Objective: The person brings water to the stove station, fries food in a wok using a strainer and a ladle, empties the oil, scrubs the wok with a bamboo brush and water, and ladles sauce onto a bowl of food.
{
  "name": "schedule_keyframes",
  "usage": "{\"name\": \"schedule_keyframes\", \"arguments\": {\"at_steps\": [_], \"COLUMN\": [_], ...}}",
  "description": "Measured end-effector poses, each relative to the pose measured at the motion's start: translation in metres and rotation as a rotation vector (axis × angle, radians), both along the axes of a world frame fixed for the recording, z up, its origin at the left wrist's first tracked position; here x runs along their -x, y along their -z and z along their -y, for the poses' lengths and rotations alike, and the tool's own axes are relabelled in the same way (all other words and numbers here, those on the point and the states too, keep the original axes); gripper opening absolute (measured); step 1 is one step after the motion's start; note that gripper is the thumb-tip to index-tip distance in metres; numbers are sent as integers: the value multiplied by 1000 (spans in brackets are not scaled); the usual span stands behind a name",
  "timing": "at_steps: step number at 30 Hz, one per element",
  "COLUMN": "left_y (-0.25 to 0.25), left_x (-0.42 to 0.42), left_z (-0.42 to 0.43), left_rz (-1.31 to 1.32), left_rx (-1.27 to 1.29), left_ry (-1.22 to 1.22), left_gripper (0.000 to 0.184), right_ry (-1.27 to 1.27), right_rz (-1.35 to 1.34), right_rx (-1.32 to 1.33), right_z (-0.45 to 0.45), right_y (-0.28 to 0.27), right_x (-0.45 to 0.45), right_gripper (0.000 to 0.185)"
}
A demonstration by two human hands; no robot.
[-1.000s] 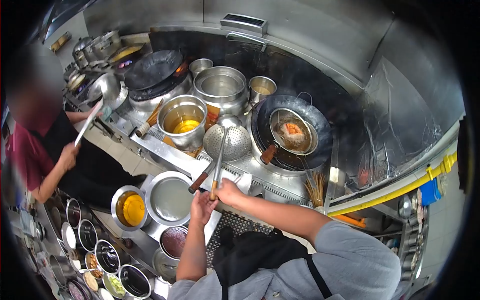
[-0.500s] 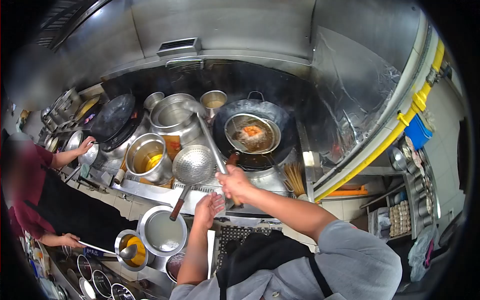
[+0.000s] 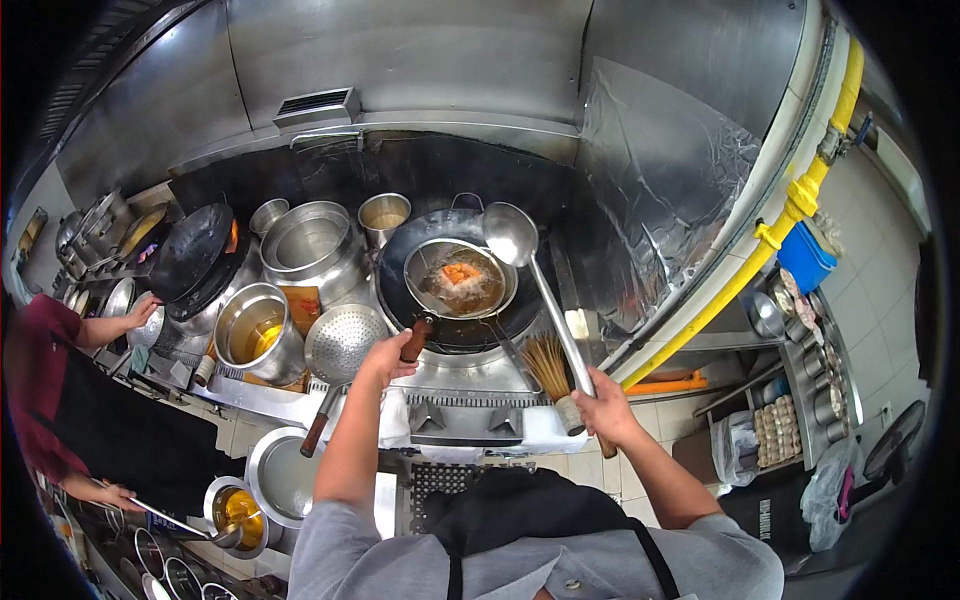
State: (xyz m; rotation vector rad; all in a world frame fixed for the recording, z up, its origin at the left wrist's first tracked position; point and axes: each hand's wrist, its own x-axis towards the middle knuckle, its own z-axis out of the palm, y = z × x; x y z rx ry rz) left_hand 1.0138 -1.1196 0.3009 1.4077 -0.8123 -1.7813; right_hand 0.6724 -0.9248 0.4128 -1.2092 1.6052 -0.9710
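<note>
My right hand (image 3: pixel 603 408) is closed around the long handle of a metal ladle (image 3: pixel 511 236). The ladle's bowl is raised above the right rim of a dark wok (image 3: pixel 400 245). In the wok, a strainer (image 3: pixel 413 268) sits in bubbling oil with orange food (image 3: pixel 460 274) in the middle. My left hand (image 3: pixel 386 362) is at the lower end of the strainer's wooden handle (image 3: pixel 417 338), with its fingers curled against it. Left of that hand lies a perforated skimmer (image 3: pixel 345 342). A bamboo brush (image 3: pixel 547 368) leans beside my right hand.
Metal pots (image 3: pixel 308 240) stand left of the wok, one holding yellow liquid (image 3: pixel 260 335). At far left a co-worker's hand (image 3: pixel 118 497) holds a ladle in a bowl of orange liquid (image 3: pixel 238 512). A yellow pipe (image 3: pixel 800 205) runs along the right wall.
The ladle has swung from the left of the wok to its right, with my right hand moving right. My left hand has moved up to the strainer's handle. The view has shifted.
</note>
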Motion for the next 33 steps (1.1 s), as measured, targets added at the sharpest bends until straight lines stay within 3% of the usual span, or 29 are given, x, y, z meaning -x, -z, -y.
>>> {"name": "schedule_keyframes", "arguments": {"at_steps": [2,9,19,26,30,33], "left_y": [1,12,21,23,-7,-30], "left_x": [0,1,6,10,16,41], "left_z": [15,37,40,46,38,10], "left_rz": [119,29,52,-45,-167,-211], "left_rx": [11,-181,-224,-217,-161,-169], "left_ry": [140,262,291,283,282,325], "left_gripper": [40,39,44,39,31,34], "right_ry": [-34,31,75,84,53,54], "right_rz": [221,198,198,71,-91,-66], "right_rx": [-61,-84,-58,-146,-187,-250], "right_z": [-9,-26,-26,-22,-40,-57], "right_y": [-5,-8,-9,7,17,13], "right_x": [10,24,11,9,1,-11], "right_gripper": [32,33,26,34,34,36]}}
